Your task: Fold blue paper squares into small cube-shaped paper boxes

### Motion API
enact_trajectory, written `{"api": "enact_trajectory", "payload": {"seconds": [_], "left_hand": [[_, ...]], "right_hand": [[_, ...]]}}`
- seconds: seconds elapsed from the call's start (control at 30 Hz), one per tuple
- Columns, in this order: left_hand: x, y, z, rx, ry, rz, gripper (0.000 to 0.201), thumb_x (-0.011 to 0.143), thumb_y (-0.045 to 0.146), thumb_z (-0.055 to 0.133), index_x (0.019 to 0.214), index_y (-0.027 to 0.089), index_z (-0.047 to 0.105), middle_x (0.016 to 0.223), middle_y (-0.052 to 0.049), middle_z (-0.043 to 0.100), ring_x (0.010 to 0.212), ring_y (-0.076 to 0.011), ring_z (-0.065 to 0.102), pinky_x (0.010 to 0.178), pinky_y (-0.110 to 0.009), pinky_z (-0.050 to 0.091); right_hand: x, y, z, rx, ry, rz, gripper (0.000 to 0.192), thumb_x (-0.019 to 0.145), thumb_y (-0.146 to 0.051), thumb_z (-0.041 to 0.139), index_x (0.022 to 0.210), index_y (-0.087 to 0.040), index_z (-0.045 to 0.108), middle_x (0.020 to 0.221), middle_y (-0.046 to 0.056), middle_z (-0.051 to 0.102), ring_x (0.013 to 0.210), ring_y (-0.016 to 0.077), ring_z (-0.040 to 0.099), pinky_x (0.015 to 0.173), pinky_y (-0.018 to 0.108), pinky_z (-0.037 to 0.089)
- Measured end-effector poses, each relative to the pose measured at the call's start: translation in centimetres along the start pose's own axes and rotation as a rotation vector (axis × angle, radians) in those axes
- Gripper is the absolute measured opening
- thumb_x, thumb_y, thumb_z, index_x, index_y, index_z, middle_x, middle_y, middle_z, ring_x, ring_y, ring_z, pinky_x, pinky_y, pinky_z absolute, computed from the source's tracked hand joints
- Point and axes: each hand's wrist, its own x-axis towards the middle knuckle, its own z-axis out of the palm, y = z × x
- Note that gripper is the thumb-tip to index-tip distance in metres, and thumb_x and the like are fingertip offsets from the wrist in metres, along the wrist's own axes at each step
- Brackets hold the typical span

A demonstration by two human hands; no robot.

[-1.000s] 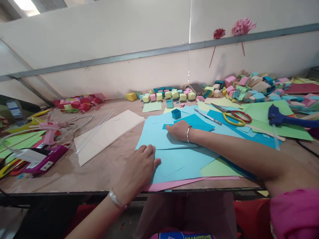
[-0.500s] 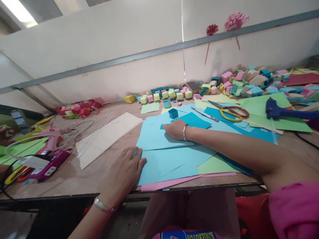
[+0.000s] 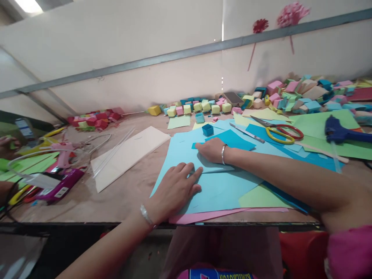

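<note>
L hand (image 3: pixel 178 189) lies palm-down, fingers loosely spread & nearly straight, on the near L part of the lt-blue paper (image 3: pixel 221 190); rests on it, grips nothing. R hand (image 3: pixel 210 151) is farther out, fingers curled in, fingertips at a small teal paper strip (image 3: pixel 194 145) that pokes out to their L on the lt-blue paper; can't tell if it's pinched or just pressed down. Teal sheet (image 3: pixel 240 140) sits just beyond & R of that hand.

Open teal paper box (image 3: pixel 207 130) stands just past the R hand. To its R: slim silver cutter (image 3: pixel 247 133), then scissors (image 3: pixel 269 126) w/ red & yellow handles, blue glue gun (image 3: pixel 337 130) farther R.

L side: cream sheet (image 3: pixel 130 159) w/ clear sticks (image 3: pixel 113 154) on its L part; purple power strip (image 3: pixel 64 187) & pink glue gun (image 3: pixel 64 157) beyond the sheet's L edge. Far side: row of paper cubes (image 3: pixel 198 107), mostly yellow, pink & blue; big mixed pile (image 3: pixel 309 93) far R. Another person's hand (image 3: pixel 8 144) shows at the L edge, partly cut off.
</note>
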Motion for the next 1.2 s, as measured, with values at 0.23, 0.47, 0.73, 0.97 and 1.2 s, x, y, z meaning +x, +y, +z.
{"api": "enact_trajectory", "payload": {"seconds": [0.23, 0.47, 0.73, 0.97, 1.2], "left_hand": [[1.3, 1.1, 0.3, 0.000, 0.032, 0.128, 0.051, 0.091, 0.050, 0.054, 0.124, 0.012, 0.050, 0.111, -0.008, 0.056, 0.099, -0.0250, 0.051, 0.082, -0.036, 0.042], [2.5, 1.9, 0.9, 0.000, 0.111, 0.231, 0.050, 0.089, 0.056, 0.054, 0.112, 0.012, 0.054, 0.103, -0.007, 0.055, 0.091, -0.0224, 0.050, 0.069, -0.035, 0.037], [4.9, 2.6, 1.4, -0.022, 0.187, 0.355, 0.048, 0.091, 0.054, 0.051, 0.115, 0.012, 0.056, 0.095, -0.006, 0.056, 0.080, -0.0200, 0.050, 0.056, -0.034, 0.030], [7.1, 3.2, 1.3, -0.087, 0.136, 0.433, 0.045, 0.094, 0.051, 0.047, 0.118, 0.014, 0.060, 0.093, -0.006, 0.064, 0.080, -0.0212, 0.057, 0.058, -0.036, 0.031], [7.3, 3.8, 1.6, -0.093, 0.134, 0.397, 0.047, 0.094, 0.055, 0.045, 0.119, 0.019, 0.062, 0.086, -0.007, 0.064, 0.073, -0.0212, 0.058, 0.051, -0.034, 0.025]], "right_hand": [[-0.1, -0.1, 0.7, -0.039, 0.005, 0.030, 0.028, 0.093, -0.023, 0.036, 0.113, -0.013, 0.054, 0.081, 0.017, 0.069, 0.080, 0.0295, 0.069, 0.062, 0.031, 0.042], [-0.1, -0.1, 0.7, -0.054, -0.021, 0.052, 0.029, 0.095, -0.028, 0.035, 0.111, -0.014, 0.055, 0.081, 0.015, 0.069, 0.074, 0.0269, 0.068, 0.059, 0.029, 0.038], [-0.1, -0.2, 0.6, -0.056, -0.046, 0.078, 0.029, 0.097, -0.029, 0.032, 0.107, -0.015, 0.055, 0.081, 0.013, 0.069, 0.071, 0.0241, 0.066, 0.057, 0.028, 0.034], [-0.1, -0.2, 0.3, -0.061, -0.067, 0.080, 0.030, 0.097, -0.029, 0.033, 0.110, -0.014, 0.056, 0.084, 0.015, 0.070, 0.075, 0.0267, 0.067, 0.058, 0.029, 0.036], [-0.3, -0.1, 0.5, -0.057, -0.060, 0.090, 0.031, 0.098, -0.030, 0.032, 0.110, -0.015, 0.056, 0.084, 0.015, 0.069, 0.076, 0.0259, 0.066, 0.060, 0.030, 0.035]]}}
